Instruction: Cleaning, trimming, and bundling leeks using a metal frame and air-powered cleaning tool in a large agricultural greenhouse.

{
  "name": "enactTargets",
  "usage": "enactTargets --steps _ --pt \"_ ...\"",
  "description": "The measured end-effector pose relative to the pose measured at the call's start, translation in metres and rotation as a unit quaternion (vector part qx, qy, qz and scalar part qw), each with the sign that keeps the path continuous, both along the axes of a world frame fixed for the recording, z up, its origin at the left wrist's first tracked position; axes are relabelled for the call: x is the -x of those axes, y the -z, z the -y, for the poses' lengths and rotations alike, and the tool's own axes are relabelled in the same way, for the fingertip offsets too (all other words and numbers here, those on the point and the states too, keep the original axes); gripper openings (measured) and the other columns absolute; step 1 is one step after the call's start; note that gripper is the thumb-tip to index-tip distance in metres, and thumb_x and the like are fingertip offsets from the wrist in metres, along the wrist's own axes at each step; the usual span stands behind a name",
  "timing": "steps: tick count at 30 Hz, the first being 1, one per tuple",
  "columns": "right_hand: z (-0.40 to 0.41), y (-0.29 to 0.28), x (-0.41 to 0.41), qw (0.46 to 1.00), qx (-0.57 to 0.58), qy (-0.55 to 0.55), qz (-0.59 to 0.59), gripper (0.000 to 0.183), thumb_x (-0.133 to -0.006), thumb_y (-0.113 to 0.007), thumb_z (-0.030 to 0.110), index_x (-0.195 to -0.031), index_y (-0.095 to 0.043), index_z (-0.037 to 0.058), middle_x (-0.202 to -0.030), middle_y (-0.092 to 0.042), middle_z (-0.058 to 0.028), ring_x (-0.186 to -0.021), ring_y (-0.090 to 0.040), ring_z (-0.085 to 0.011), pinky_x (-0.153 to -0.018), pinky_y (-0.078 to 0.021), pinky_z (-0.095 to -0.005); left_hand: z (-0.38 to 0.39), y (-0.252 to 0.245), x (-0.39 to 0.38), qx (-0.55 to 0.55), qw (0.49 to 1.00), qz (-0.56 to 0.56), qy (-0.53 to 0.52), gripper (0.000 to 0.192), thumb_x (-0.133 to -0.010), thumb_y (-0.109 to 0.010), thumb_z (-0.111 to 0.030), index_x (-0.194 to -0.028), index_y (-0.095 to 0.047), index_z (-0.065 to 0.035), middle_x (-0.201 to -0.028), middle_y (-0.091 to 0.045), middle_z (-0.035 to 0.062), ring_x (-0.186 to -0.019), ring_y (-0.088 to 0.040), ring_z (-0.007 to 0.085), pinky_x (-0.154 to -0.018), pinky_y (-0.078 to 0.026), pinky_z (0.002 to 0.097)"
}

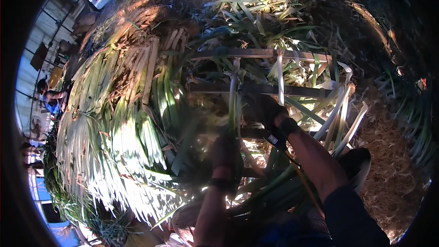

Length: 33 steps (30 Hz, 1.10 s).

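Note:
Leeks, long white stalks with green leaves, surround both of my hands. My left hand, in a dark glove, is closed around the lower green part of a leek. The leek's root end points away from me over a metal frame with several crossbars. Just right of that stalk is my right hand, also in a dark glove; shadow hides its fingers and whatever they may hold. Another white leek stalk lies across the frame beyond it. Several more leeks lean at the frame's right end.
A large heap of leeks rises on the left. Leaf trimmings are piled beyond the frame. Fibrous root debris covers the right side, with more leeks past it. Another person is at far left, near a fan.

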State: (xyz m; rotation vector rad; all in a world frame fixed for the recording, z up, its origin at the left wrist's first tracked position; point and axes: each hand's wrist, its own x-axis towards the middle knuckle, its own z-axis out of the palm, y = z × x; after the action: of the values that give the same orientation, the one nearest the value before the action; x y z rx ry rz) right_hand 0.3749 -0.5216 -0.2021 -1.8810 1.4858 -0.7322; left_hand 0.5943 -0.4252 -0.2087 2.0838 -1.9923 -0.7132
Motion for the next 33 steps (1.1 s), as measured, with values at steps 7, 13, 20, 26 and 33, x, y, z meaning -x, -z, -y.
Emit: enactTargets --steps 7,13,20,26,33 --pt "-0.057 -0.031 0.01 0.997 -0.062 -0.034 0.017 0.046 -0.091 -0.072 0.032 -0.128 -0.062 0.0058 -0.115 -0.073 -0.0177 -0.105 -0.071 -0.0362 -0.092 -0.0559 -0.0435 0.002 -0.011 0.004 -0.061 0.995 0.015 0.077 0.048 -0.087 -0.069 -0.054 -0.086 -0.076 -0.007 -0.088 -0.075 0.019 -0.082 -0.074 0.0389 -0.073 -0.059 0.0492" --pt "-0.118 -0.034 0.012 0.984 -0.081 -0.065 0.148 0.063 -0.088 -0.075 0.027 -0.144 -0.053 0.0089 -0.113 -0.074 -0.0165 -0.105 -0.073 -0.031 -0.088 -0.0573 -0.0437 -0.053 -0.034 0.036 -0.125 0.991 -0.032 0.039 0.051 -0.086 -0.071 -0.058 -0.092 -0.077 -0.0076 -0.088 -0.076 0.0168 -0.082 -0.075 0.0351 -0.071 -0.058 0.0462" --pt "-0.149 -0.087 0.024 0.991 -0.12 -0.05 -0.026 0.081 -0.086 -0.075 0.025 -0.158 -0.038 0.0179 -0.115 -0.074 -0.0126 -0.1 -0.071 -0.0366 -0.088 -0.0572 -0.0475 -0.117 -0.058 0.08 -0.134 0.952 -0.187 0.202 0.049 -0.083 -0.079 -0.048 -0.111 -0.076 -0.0095 -0.102 -0.076 0.0173 -0.092 -0.074 0.0382 -0.084 -0.058 0.0469" --pt "-0.184 -0.057 0.067 0.988 -0.147 0.001 0.04 0.056 -0.095 -0.071 0.026 -0.146 -0.055 0.0102 -0.106 -0.072 -0.0083 -0.095 -0.07 -0.0239 -0.083 -0.0552 -0.0389 0.029 -0.094 -0.102 0.238 0.953 -0.183 -0.029 0.039 -0.09 -0.077 -0.028 -0.12 -0.072 -0.0043 -0.112 -0.074 0.0153 -0.104 -0.072 0.0289 -0.091 -0.056 0.0387" --pt "-0.216 -0.051 -0.017 0.911 -0.247 -0.126 0.306 0.06 -0.1 -0.064 0.031 -0.154 -0.048 0.0116 -0.104 -0.063 -0.0072 -0.101 -0.061 -0.0182 -0.089 -0.0484 -0.0355 0.082 -0.097 -0.248 0.194 0.974 -0.016 -0.116 0.043 -0.079 -0.086 -0.032 -0.112 -0.072 -0.0084 -0.104 -0.076 0.0099 -0.1 -0.072 0.0258 -0.086 -0.056 0.0381"
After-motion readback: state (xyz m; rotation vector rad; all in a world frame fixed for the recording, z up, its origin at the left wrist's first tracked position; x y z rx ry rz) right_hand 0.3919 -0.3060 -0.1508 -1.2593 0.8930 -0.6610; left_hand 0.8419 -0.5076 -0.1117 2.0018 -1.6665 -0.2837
